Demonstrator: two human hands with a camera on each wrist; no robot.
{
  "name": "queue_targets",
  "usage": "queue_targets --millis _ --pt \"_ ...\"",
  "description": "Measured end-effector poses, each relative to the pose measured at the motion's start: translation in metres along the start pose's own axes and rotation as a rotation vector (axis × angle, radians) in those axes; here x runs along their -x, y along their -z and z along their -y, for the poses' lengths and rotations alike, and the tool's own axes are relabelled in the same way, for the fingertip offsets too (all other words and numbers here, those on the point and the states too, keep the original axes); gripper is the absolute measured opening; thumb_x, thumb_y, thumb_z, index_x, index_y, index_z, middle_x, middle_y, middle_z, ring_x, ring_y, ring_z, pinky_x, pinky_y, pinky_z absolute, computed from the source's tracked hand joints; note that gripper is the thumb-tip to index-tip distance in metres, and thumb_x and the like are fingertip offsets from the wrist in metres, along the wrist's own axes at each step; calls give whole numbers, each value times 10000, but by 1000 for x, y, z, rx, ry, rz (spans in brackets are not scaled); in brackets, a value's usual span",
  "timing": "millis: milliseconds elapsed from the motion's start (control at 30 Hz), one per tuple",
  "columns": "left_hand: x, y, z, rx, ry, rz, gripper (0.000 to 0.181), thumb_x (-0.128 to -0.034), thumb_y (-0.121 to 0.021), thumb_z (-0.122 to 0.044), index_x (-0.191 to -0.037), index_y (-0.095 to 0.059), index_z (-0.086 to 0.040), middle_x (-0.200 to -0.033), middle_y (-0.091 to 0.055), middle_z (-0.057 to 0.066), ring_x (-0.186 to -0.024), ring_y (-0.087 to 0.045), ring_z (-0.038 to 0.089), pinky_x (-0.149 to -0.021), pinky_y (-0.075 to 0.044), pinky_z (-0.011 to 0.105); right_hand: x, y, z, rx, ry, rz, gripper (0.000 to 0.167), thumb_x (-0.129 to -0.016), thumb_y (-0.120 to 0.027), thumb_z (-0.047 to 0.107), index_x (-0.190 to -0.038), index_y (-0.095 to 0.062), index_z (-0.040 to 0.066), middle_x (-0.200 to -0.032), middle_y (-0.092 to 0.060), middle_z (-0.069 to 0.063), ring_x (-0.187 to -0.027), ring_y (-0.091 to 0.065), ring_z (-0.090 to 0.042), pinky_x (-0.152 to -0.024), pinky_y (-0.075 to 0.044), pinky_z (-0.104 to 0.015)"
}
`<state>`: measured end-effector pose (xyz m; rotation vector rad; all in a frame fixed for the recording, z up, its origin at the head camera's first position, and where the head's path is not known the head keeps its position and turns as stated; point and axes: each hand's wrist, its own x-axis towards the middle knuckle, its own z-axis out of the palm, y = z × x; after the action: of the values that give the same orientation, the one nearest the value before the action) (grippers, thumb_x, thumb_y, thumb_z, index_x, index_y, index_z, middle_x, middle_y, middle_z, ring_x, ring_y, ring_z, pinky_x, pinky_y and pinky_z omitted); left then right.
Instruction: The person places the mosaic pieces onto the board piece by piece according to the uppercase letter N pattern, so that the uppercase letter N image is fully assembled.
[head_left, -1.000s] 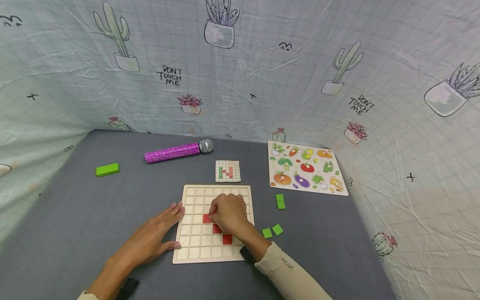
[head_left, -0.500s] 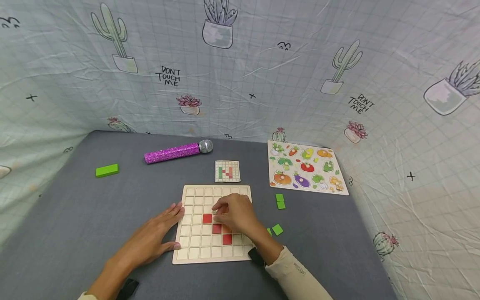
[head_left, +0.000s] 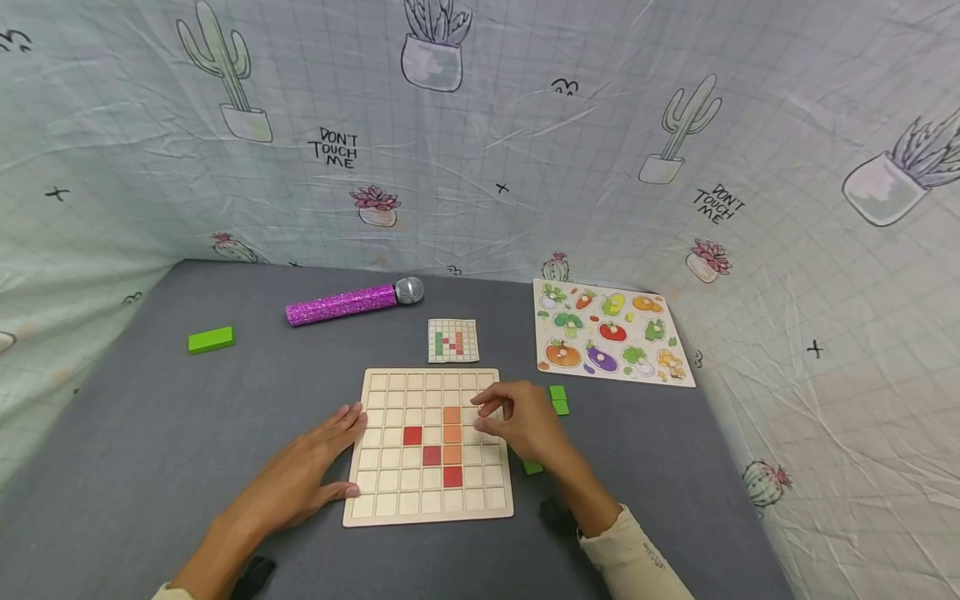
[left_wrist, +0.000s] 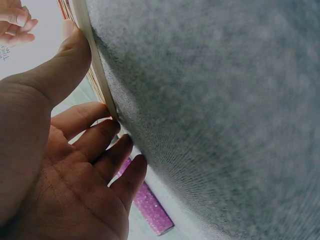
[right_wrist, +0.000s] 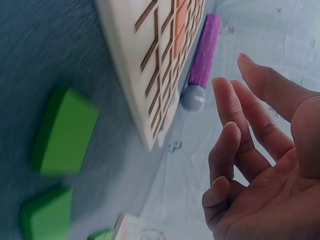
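A pale wooden grid board (head_left: 386,481) lies on the table, with a diagonal of three red tiles (head_left: 412,436) and a column of three orange tiles (head_left: 452,434) set in its squares. My left hand (head_left: 315,454) rests along the board's left edge, fingers spread and thumb at the lower corner; the left wrist view shows its fingertips touching the rim. Above the board's right side hovers my right hand (head_left: 528,421), fingers loosely bent and thumb apart from them. In the right wrist view nothing sits between those fingers. Green tiles (head_left: 557,392) lie beside this hand, some hidden by it.
Behind the board lies a small grid pattern card (head_left: 452,340). A glittery purple microphone (head_left: 341,306) is farther back, left of the card. At far left sits a green block (head_left: 211,340); a vegetable puzzle board (head_left: 615,333) lies at back right. A printed cloth (head_left: 480,133) hangs behind.
My right hand has moved rightward off the middle of the board, and its fingers have parted. The orange column has come into full view. My left hand keeps its place.
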<state>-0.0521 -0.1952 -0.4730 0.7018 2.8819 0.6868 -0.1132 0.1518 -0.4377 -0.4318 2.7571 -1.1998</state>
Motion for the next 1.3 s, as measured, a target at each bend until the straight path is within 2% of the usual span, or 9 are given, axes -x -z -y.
queue_targets --millis 167,400,633,800,967,1100,1300 --pt "0 2 0 3 -2 -4 954 -831 -908 -325 -1609 -444 -28 -1721 -370 141 -1582 -370 413 -1170 -419 657 7 11 -9 21 -38 -25 233 -860 -899 143 -1082 -833 163 -847 -768 102 -674 -543 -116 -612 -453 -246" --pt "0 3 -1 -3 -5 -11 950 -831 -908 -324 -1605 -448 -21 -1715 -379 147 -1578 -376 414 -1176 -417 651 20 20 -21 38 -47 -44 258 -819 -924 108 -1056 -832 150 -884 -772 55 -718 -542 -105 -665 -458 -243" --pt "0 1 -2 -11 -11 -11 943 -832 -908 -321 -1601 -454 -21 -1712 -384 144 -1576 -383 412 -1170 -430 646 38 27 -39 85 -82 -8 269 -784 -953 133 -1020 -835 187 -958 -784 57 -797 -576 -135 -726 -475 -242" --pt "0 1 -2 0 -13 -11 934 -837 -904 -314 -1601 -455 -20 -1713 -383 145 -1576 -381 414 -1166 -425 659 50 33 -49 113 -113 25 269 -757 -966 140 -984 -837 203 -928 -721 24 -794 -548 -148 -712 -449 -237" --pt "1 2 -2 -3 -7 -12 938 -835 -906 -314 -1603 -453 -21 -1714 -382 145 -1576 -381 414 -1166 -425 656 55 34 -55 165 -64 59 309 -727 -977 107 -987 -842 206 -921 -739 50 -767 -550 -154 -680 -438 -228" --pt "1 2 -1 -10 0 -9 946 -831 -909 -327 -1605 -453 -29 -1715 -381 141 -1576 -383 412 -1165 -430 653 54 31 -57 228 -16 78 331 -710 -981 83 -978 -837 213 -977 -769 89 -806 -575 -124 -710 -456 -232" --pt "0 1 -2 -17 6 -1 950 -836 -902 -355 -1610 -449 -40 -1717 -381 129 -1574 -387 409 -1163 -431 657 54 29 -56 238 -6 84 309 -708 -970 32 -922 -826 202 -930 -737 86 -846 -645 -109 -731 -506 -243"
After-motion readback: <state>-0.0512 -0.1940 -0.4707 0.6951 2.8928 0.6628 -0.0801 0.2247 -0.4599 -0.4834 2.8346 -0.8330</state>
